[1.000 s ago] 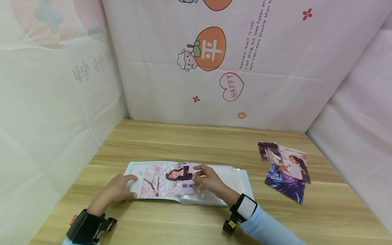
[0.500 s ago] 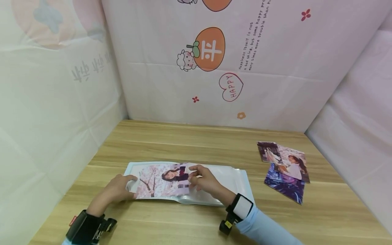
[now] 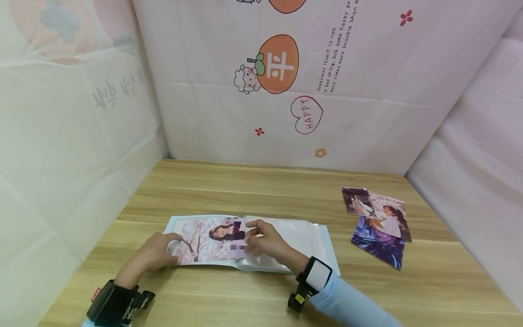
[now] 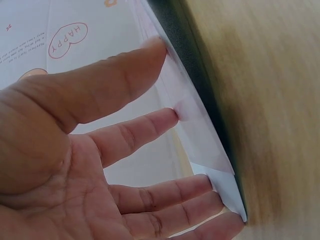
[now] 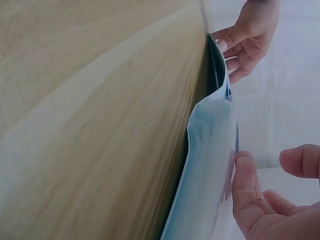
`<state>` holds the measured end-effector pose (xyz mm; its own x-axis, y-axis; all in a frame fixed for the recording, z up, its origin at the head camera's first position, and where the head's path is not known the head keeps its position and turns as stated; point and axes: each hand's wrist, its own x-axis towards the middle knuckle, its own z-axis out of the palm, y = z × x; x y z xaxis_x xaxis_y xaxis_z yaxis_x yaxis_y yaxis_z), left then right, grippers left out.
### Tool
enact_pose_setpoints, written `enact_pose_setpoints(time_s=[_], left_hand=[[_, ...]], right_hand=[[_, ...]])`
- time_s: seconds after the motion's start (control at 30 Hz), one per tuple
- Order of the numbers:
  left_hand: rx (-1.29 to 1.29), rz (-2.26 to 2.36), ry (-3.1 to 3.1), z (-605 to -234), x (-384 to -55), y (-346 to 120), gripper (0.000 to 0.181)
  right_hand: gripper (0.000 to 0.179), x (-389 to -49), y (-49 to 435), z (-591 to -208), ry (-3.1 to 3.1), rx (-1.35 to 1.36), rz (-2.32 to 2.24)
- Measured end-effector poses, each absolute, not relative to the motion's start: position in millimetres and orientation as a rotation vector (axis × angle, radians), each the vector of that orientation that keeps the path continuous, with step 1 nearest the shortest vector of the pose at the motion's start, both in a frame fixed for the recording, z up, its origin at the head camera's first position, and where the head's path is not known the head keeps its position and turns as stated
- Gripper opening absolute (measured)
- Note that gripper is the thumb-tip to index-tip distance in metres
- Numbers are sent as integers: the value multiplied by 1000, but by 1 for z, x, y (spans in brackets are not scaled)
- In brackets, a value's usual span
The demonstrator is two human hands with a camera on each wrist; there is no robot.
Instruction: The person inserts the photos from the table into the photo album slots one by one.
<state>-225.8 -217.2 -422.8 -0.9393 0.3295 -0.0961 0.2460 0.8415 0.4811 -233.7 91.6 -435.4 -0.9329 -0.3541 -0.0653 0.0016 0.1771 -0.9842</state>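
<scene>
An open photo album (image 3: 296, 236) with pale blue edges and clear sleeves lies on the table. On its left page is a cherry-blossom photo (image 3: 226, 243) of a person with long hair, apparently inside the sleeve. My left hand (image 3: 157, 252) rests at the album's left edge; in the left wrist view its spread fingers (image 4: 150, 127) touch the page edge. At the photo's right edge is my right hand (image 3: 267, 240), its fingertips touching the photo. The right wrist view shows a gap between that hand's digits, with no pinch visible.
To the right, several loose photos overlap: a dark one (image 3: 357, 202), a pink one (image 3: 390, 218) and a purple-blue one (image 3: 380, 245). Printed white cloth (image 3: 212, 122) stands behind the wooden table (image 3: 229, 186) and along both sides.
The cherry-blossom photo has slid left along the album page, and my right hand has moved left with it. My left hand has stayed at the album's left edge.
</scene>
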Motion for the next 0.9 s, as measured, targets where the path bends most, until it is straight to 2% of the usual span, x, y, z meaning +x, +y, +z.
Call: enact_pose_setpoints(time_s=[0.9], left_hand=[[482, 675, 2876, -422, -225, -216, 55]], right_hand=[[37, -230, 69, -435, 1992, -340, -1871]])
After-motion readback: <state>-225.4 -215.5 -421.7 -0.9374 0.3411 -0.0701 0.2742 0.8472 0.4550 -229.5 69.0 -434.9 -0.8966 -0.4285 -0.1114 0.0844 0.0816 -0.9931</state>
